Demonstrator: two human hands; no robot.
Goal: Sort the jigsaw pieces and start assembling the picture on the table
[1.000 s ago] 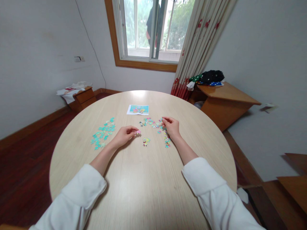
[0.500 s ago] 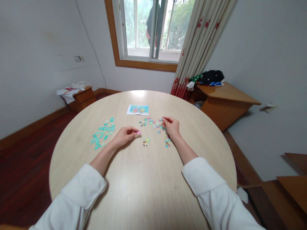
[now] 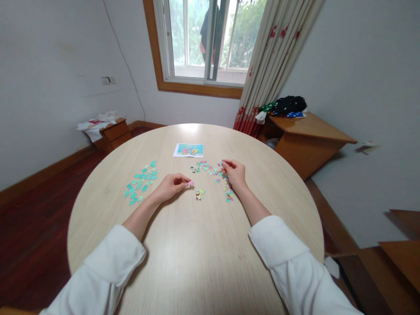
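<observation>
My left hand (image 3: 171, 186) is closed in a pinch on a pink jigsaw puzzle piece (image 3: 191, 184), just above and left of a small joined yellow puzzle section (image 3: 198, 194) that shows a cartoon face. My right hand (image 3: 234, 172) has its fingertips pinched together over the arc of mixed-colour puzzle pieces (image 3: 211, 169). Whatever is between those fingertips is too small to make out. More of these pieces (image 3: 229, 192) lie below, beside my right wrist. To the left of my left hand, a spread of turquoise puzzle pieces (image 3: 142, 181) rests on the round table (image 3: 197, 253).
A printed reference picture (image 3: 188, 150) lies flat towards the far side of the table. Beyond the edge stand a wooden cabinet (image 3: 305, 135) with dark cloths (image 3: 288, 106) on top, a small drawer unit (image 3: 114, 134), a curtain (image 3: 269, 65) and a window.
My left hand has barely shifted, with the pink puzzle piece moving very slightly to the right and down. My right hand stays in the same place.
</observation>
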